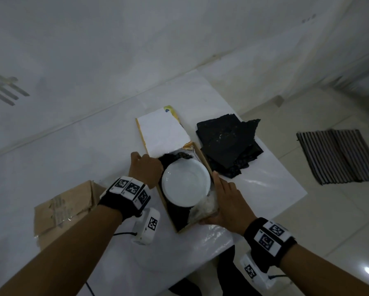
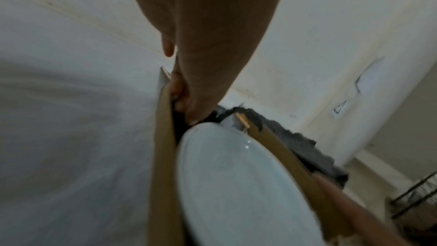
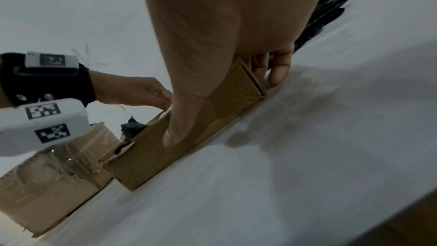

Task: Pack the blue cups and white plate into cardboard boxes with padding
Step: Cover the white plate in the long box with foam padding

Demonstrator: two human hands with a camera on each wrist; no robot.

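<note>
— Where is the white plate [image 1: 185, 184] on your feed?

— Face up inside the open cardboard box [image 1: 202, 157] at the centre of the white table [image 1: 264, 189], resting on dark padding [image 1: 179, 214]. There is crumpled clear wrap [image 1: 207, 205] in the box at about 4 o'clock from the plate. The box's white lid flap [image 1: 162, 129] stands open at 12 o'clock.

— And my hands?

— My left hand [image 1: 145, 169] is at the box's 9 o'clock wall, fingers [image 2: 182, 98] curled over the top edge and pinching that wall next to the plate's rim. My right hand [image 1: 226, 204] lies along the 3 o'clock wall; from the right wrist view the thumb presses flat on the outside of the cardboard and the fingers [image 3: 279, 68] curl round the far corner, so it grips the box too.

— Anything else on the table?

— A stack of black padding sheets [image 1: 228, 144] at 2 o'clock from the box, just beside it, and a second, taped cardboard box [image 1: 59, 212] at 8 o'clock. I see no blue cups in any view.
</note>
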